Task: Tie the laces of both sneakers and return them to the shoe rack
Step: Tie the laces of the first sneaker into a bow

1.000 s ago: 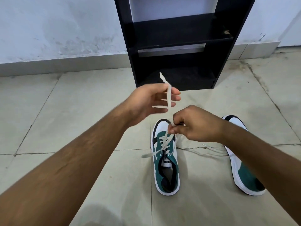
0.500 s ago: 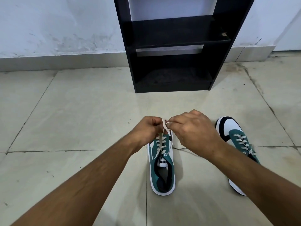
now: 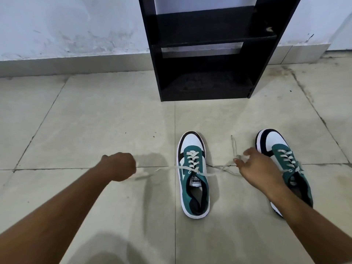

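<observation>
Both hands have swung apart from above the near sneaker [image 3: 194, 174], drawing its lace [image 3: 207, 174] out sideways, across the shoe's near-far axis. Left hand [image 3: 120, 166] fisted on one end, right hand [image 3: 255, 166] pinching the other; second sneaker [image 3: 285, 164] just right, rack [image 3: 207, 54] far.

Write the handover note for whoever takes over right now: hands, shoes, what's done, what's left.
Left hand: closed on one end of the lace, pulled out to the left.
Right hand: fingers pinch the other end, pulled out to the right.
Left sneaker: on the floor, toe towards the shoe rack, lace drawn tight across the top eyelets, no bow showing.
Right sneaker: on the floor beside it, partly behind the right arm; its knot can't be seen.
Rack: no shoes on the visible shelves.
Left: finish the bow, check the other shoe, put both on the rack.
</observation>
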